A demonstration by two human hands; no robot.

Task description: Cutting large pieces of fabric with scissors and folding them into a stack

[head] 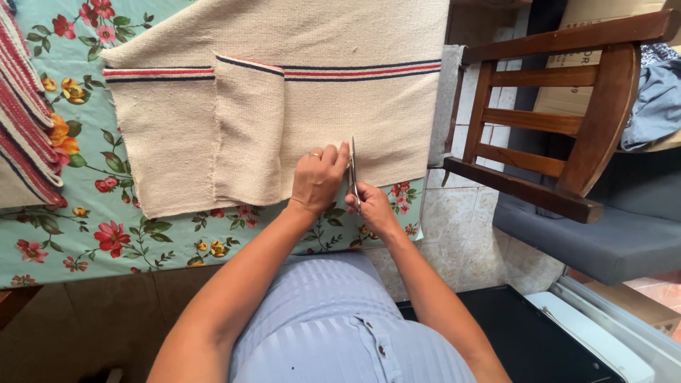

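A cream woven cloth [319, 106] with red and navy stripes lies spread on a table with a teal floral tablecloth [85, 213]. A folded cream strip [248, 135] rests on top of it. My left hand [319, 177], wearing a ring, presses flat on the cloth near its front edge. My right hand [372, 206] grips a pair of scissors [352, 170], whose blades point away from me into the cloth, right beside my left fingers.
A stack of red-striped woven cloths [25, 120] lies at the table's left. A tipped wooden chair [560, 120] stands to the right over a tiled floor [461, 227], with a grey cushion [610, 241] and blue garment [656, 99] beyond.
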